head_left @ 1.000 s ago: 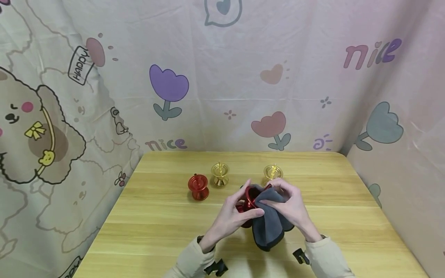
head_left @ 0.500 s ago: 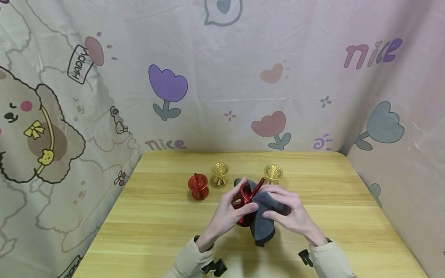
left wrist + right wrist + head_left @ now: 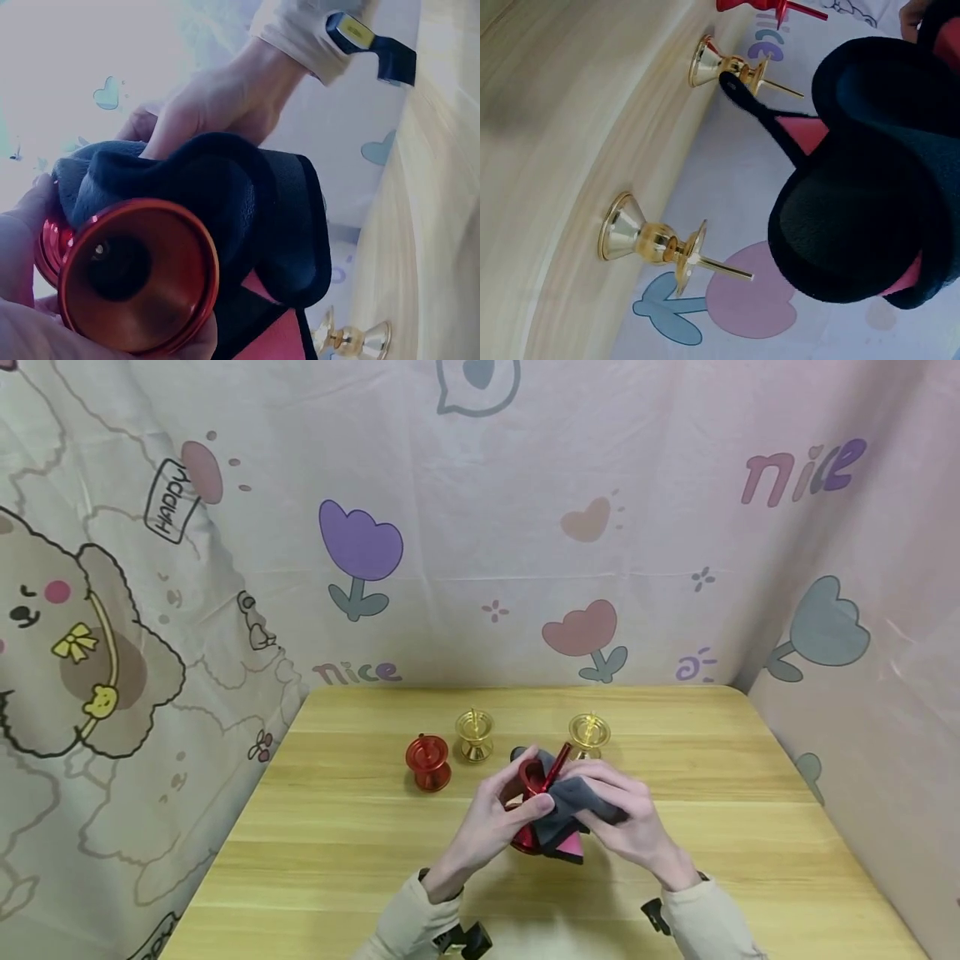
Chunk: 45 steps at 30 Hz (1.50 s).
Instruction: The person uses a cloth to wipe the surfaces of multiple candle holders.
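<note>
At the near side of the worktop (image 3: 322,860), wood reaches broadly past both hands to the slanting side edges. The left hand (image 3: 483,827) wraps fingers and thumb round a red candle holder (image 3: 176,300), raised near the middle; the right hand (image 3: 637,827) grips a grey cloth (image 3: 217,176) — black-edged, pink on its reverse — against it. The holder is tilted: its hollow base opens toward the left wrist camera, while a slim red part (image 3: 557,768) slants up and rightward; fingers and cloth partly hide its long axis. Farther back, upright, stand another red candle holder (image 3: 429,764) on the left and two gold pricket candle holders (image 3: 476,739) (image 3: 589,734), well apart, before the straight far edge and a printed backdrop (image 3: 450,527).
</note>
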Tool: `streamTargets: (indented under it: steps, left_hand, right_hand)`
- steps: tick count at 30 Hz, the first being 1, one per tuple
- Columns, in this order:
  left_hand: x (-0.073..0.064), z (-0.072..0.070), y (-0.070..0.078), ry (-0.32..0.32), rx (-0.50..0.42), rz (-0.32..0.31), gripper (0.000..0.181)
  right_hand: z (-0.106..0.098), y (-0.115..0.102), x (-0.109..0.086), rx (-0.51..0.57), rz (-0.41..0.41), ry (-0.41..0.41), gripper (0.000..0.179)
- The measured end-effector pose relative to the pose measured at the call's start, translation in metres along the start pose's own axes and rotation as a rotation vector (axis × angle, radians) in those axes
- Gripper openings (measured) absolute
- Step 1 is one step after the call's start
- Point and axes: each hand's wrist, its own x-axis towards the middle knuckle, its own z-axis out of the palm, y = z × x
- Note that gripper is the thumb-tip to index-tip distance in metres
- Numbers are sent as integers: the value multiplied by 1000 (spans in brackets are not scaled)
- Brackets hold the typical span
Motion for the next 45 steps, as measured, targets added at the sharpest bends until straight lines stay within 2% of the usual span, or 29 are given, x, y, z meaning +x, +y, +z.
streamTargets:
  steps: [5, 10, 14, 18, 21, 24, 28, 30, 32, 34, 37, 39, 42, 45]
  left_hand:
    - [2, 0, 1, -25, -52, -1, 71]
    - [3, 1, 0, -59, 21, 56, 75]
    - [-2, -1, -4, -42, 196, 122, 91]
    - [-7, -3, -9, -14, 409, 258, 110]
    - [-8, -4, -11, -6, 470, 325, 109]
    - [-9, -6, -11, -21, 387, 309, 104]
    - [-11, -12, -9, -85, 173, 224, 99]
    - [-12, -14, -9, -114, 125, 186, 97]
    - [-13, -14, -9, -135, 144, 167, 97]
    - [-13, -14, -10, -140, 242, 176, 103]
    - [-14, -8, -10, -89, 402, 223, 111]
    - [-15, -5, -11, -46, 453, 264, 112]
    - [-16, -3, -11, -29, 376, 280, 102]
    - [-16, -7, -10, -104, 212, 261, 98]
  right_hand:
    - [-1, 1, 1, 35, 16, 41, 21]
    - [-1, 3, -1, -16, 0, 83, 17]
    - [-4, 6, -4, -57, 8, 93, 18]
    - [-8, 8, -5, -75, 49, 69, 19]
    - [-10, 8, -5, -85, 83, 64, 19]
    - [-11, 8, -5, -70, 116, 63, 20]
    - [-11, 8, -6, 1, 148, 70, 21]
    - [-11, 8, -7, 27, 156, 82, 21]
    - [-11, 8, -8, 35, 155, 94, 20]
    - [-11, 8, -8, 24, 154, 99, 19]
    - [-11, 9, -7, 4, 136, 100, 18]
    - [-11, 9, -7, -5, 131, 96, 20]
    - [-11, 9, -8, -3, 144, 89, 22]
    - [-12, 8, -9, 22, 181, 94, 23]
